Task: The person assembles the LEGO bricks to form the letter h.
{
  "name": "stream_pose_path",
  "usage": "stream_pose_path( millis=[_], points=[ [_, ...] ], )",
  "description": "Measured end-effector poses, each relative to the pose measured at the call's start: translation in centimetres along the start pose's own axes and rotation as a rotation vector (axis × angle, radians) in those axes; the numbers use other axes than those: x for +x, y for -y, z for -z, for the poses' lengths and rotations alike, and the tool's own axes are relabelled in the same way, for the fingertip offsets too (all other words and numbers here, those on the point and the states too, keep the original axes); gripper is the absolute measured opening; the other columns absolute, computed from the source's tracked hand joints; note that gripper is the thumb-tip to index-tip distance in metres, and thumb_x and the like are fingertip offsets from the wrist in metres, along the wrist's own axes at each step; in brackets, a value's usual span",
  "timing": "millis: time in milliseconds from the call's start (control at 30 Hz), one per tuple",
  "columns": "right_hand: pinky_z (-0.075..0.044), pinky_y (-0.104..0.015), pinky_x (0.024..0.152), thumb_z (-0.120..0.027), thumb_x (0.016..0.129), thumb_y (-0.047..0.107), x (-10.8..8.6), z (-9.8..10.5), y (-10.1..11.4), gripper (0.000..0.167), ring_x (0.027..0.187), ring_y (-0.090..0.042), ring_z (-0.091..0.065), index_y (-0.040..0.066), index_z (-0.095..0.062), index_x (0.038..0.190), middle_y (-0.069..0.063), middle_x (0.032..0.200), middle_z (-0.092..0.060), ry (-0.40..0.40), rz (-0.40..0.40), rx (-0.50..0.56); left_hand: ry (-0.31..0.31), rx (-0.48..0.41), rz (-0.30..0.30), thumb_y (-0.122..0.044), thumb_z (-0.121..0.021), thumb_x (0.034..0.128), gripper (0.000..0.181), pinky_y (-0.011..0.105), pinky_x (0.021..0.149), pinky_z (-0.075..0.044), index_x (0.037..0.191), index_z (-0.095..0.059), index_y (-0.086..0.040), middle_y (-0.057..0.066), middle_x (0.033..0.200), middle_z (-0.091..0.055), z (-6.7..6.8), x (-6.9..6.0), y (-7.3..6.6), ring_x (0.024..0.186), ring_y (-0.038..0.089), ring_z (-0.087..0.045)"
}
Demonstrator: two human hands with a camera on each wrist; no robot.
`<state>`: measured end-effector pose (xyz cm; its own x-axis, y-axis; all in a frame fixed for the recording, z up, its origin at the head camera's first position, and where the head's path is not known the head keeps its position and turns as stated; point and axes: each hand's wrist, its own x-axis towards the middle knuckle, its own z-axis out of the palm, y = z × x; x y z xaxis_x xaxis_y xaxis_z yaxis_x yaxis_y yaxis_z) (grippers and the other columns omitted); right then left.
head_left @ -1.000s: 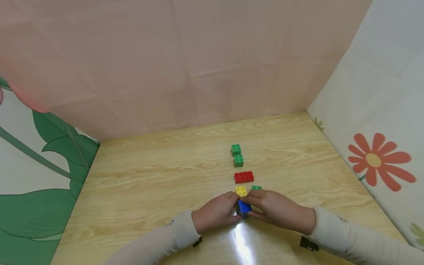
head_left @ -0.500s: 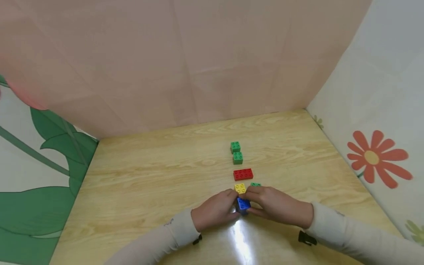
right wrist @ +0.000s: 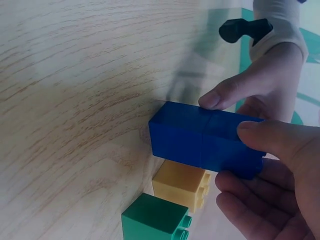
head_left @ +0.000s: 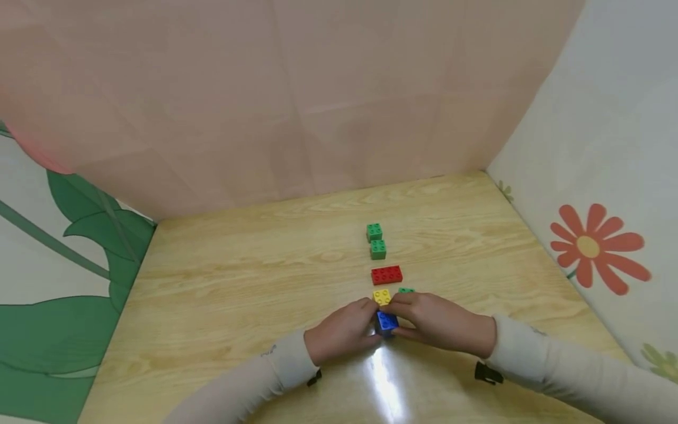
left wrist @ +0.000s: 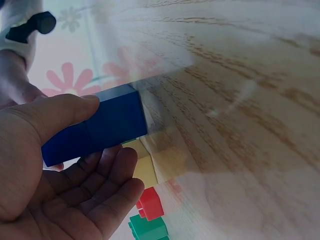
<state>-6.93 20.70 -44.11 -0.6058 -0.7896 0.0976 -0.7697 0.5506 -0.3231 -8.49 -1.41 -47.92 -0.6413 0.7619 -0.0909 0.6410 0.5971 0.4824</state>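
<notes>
Two blue toy bricks (head_left: 387,321) stand stacked on the table, and the right wrist view shows the seam between the upper brick (right wrist: 225,142) and the lower brick (right wrist: 175,131). My left hand (head_left: 343,331) holds the stack from the left, its thumb pressed to the side facing me. From the right, my right hand (head_left: 444,325) pinches the upper brick, thumb in front and fingers behind. A yellow brick (head_left: 382,296) stands just behind the stack. A green brick (head_left: 406,290) shows past my right knuckles, mostly hidden in the head view.
Farther back on the wooden table (head_left: 238,277) lies a long red brick (head_left: 386,275). Beyond it sit two green bricks, the nearer one (head_left: 378,249) almost touching the farther one (head_left: 374,231). A pink cloth (head_left: 296,106) hangs behind the table, with a flowered cloth (head_left: 609,147) at right.
Everything in the head view shifts slightly up and left together. Both hands keep their hold on the blue stack, and the other bricks stay in place relative to one another.
</notes>
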Motion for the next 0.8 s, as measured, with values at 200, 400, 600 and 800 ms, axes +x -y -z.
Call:
stream_pose_path(
  millis=[200, 400, 600, 800],
  points=[
    [-0.054, -0.021, 0.079, -0.074, 0.087, 0.033, 0.0, 0.3, 0.0, 0.042, 0.096, -0.007, -0.063, 0.008, -0.067, 0.120, 0.004, 0.109, -0.064, -0.004, -0.006, 0.005, 0.002, -0.010, 0.006, -0.033, -0.074, 0.0870, 0.061, 0.015, 0.080, -0.049, 0.136, -0.049, -0.008, -0.002, 0.106, -0.061, 0.2, 0.0, 0.0, 0.090, 0.001, -0.056],
    [-0.056, -0.025, 0.078, -0.075, 0.085, 0.037, -0.1, 1.3, -0.1, 0.043, 0.096, -0.008, -0.064, 0.009, -0.068, 0.118, 0.002, 0.110, -0.067, -0.090, 0.021, -0.023, 0.009, -0.020, 0.035, -0.039, -0.075, 0.0848, 0.057, 0.015, 0.082, -0.048, 0.131, -0.054, -0.011, -0.003, 0.109, -0.061, 0.5, 0.0, 0.1, 0.092, 0.001, -0.056],
    [-0.056, -0.026, 0.077, -0.075, 0.085, 0.038, -0.2, 2.5, -0.4, 0.048, 0.096, -0.012, -0.066, 0.007, -0.067, 0.120, -0.003, 0.114, -0.067, -0.148, 0.024, -0.057, 0.014, -0.047, 0.065, -0.041, -0.074, 0.0860, 0.047, 0.016, 0.081, -0.050, 0.120, -0.060, -0.012, -0.003, 0.109, -0.062, 1.4, -0.3, 0.4, 0.093, 0.002, -0.058],
    [-0.056, -0.024, 0.075, -0.075, 0.085, 0.041, -0.4, 2.7, -0.9, 0.051, 0.092, -0.009, -0.065, 0.009, -0.066, 0.123, 0.002, 0.111, -0.066, -0.157, -0.013, -0.073, -0.019, -0.049, 0.078, -0.041, -0.072, 0.0875, 0.046, 0.018, 0.084, -0.050, 0.121, -0.060, -0.011, -0.003, 0.111, -0.061, 2.3, -0.7, 0.7, 0.098, 0.005, -0.058]
  ],
)
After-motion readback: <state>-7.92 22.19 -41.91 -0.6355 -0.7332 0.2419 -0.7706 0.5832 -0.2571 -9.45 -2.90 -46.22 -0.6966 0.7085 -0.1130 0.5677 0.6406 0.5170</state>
